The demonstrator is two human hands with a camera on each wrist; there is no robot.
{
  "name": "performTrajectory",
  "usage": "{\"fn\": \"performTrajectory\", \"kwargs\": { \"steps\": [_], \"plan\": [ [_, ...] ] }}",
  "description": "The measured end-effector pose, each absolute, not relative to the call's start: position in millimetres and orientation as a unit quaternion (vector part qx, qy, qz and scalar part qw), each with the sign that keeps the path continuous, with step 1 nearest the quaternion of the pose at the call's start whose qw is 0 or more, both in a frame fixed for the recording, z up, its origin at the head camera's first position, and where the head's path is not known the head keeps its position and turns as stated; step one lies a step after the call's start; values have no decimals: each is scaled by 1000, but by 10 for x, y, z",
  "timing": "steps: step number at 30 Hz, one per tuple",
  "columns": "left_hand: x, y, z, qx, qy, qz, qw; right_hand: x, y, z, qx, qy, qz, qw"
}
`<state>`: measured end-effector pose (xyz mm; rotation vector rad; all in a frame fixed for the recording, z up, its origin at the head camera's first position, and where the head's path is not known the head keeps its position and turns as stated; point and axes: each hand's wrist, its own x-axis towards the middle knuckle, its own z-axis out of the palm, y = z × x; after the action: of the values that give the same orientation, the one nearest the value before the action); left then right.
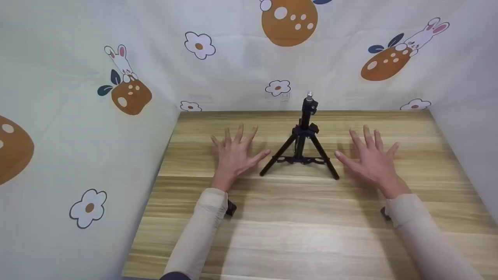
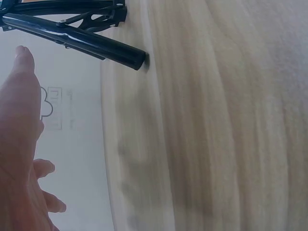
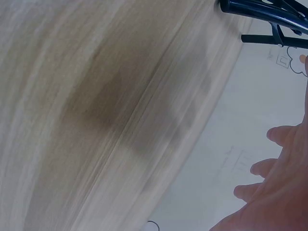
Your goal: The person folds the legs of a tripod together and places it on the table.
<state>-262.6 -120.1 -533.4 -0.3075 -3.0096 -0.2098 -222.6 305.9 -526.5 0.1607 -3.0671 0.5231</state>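
A small black tripod [image 1: 301, 142] stands upright on the wooden table, its three legs spread and a silver screw tip on top. Left of it in the head view is my left hand [image 1: 234, 155], fingers spread wide and holding nothing. My right hand [image 1: 374, 161] is on the tripod's other side, likewise spread, its thumb close to one leg but apart from it. The left wrist view has a tripod leg [image 2: 96, 43] near the thumb. In the right wrist view, part of the tripod [image 3: 262, 12] shows at the top right corner, above the fingers [image 3: 279, 136].
The wooden tabletop [image 1: 291, 225] ends at a pale cloth [image 1: 233, 70] printed with flowers, oranges and rabbits, which hangs behind it and along the sides. A small dark device sits at each wrist, by the left sleeve [image 1: 206, 221] and the right sleeve [image 1: 420, 225].
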Motion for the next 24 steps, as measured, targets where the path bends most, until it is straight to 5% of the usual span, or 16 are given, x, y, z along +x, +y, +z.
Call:
{"fn": "performTrajectory", "kwargs": {
  "steps": [24],
  "plan": [
    [-2566, -1179, -5325, -118, -988, -87, 52, -2225, 2986, -5297, 58, -982, 180, 3]
  ]
}}
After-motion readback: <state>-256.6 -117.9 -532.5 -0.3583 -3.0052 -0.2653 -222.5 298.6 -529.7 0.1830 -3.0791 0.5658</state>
